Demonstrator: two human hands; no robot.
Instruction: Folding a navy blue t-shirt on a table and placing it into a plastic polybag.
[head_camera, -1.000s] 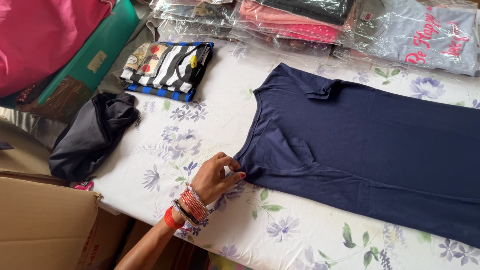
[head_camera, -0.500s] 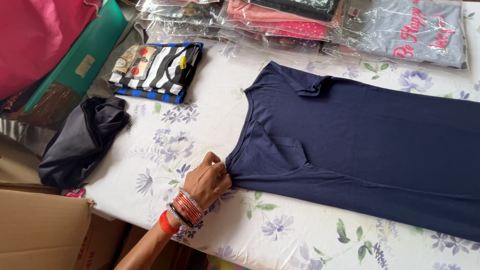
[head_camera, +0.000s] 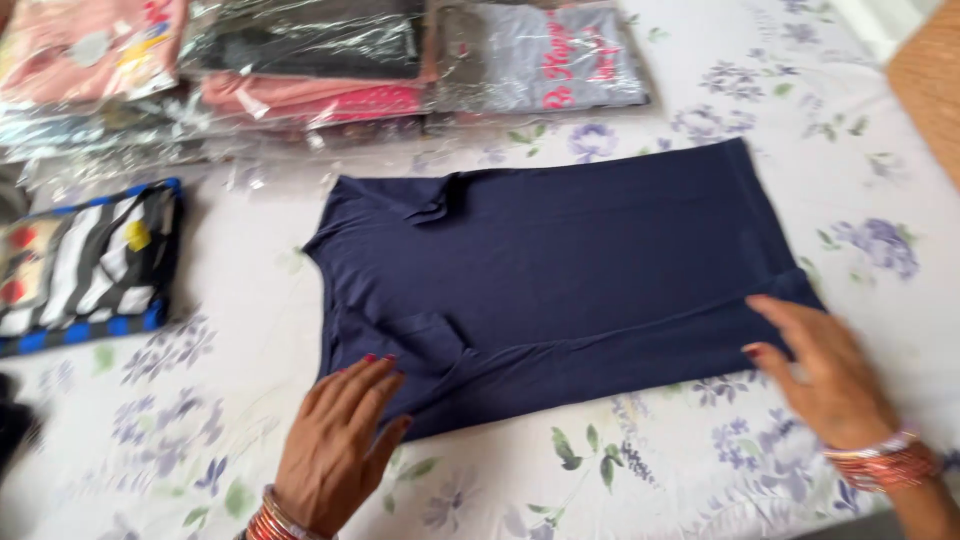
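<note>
Flat under both open palms, left hand (head_camera: 338, 440) and right hand (head_camera: 822, 372), navy garment (head_camera: 560, 270)

A flat surface is covered by a white cloth (head_camera: 560, 480) printed with mauve flowers and green leaves. A navy blue garment (head_camera: 560, 275) is spread flat across its middle, with the near edge folded over. At the far edge, clear plastic packets of folded clothing (head_camera: 300, 60) are laid side by side and partly stacked, in pink, dark and coral tones; a grey packed garment (head_camera: 540, 55) is placed at the right end of that row. A folded piece striped in black and white with a blue border (head_camera: 80, 265) is set at the left. Something dark (head_camera: 12, 425) is cut off by the frame at the lower left.
</note>
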